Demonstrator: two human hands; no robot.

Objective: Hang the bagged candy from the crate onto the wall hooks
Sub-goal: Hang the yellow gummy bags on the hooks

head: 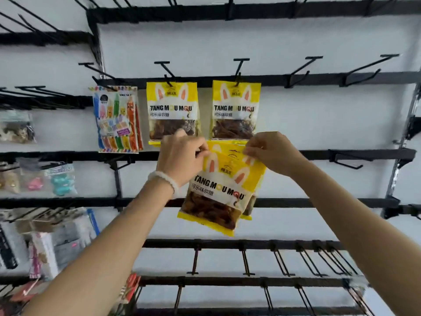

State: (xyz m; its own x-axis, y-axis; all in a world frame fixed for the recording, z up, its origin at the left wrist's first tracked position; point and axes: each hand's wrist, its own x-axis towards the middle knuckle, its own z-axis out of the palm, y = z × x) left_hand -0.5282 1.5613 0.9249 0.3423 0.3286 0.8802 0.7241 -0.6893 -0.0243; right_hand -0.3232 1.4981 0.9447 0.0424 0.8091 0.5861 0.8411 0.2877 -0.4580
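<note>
In front of the hook wall (296, 124), both hands hold yellow candy bags (218, 190) up by the top edge: left hand (182, 156) pinches the left corner, right hand (271, 153) pinches the right. At least two bags overlap, tilted, below two hung bags (172, 110) on hooks (168, 74). A striped bag (117, 119) hangs to their left.

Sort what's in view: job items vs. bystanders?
Job: held yellow candy bags, left hand, right hand, two hung yellow bags, empty hooks.
Bystanders: crayon-print bag, blurry packets at left.
</note>
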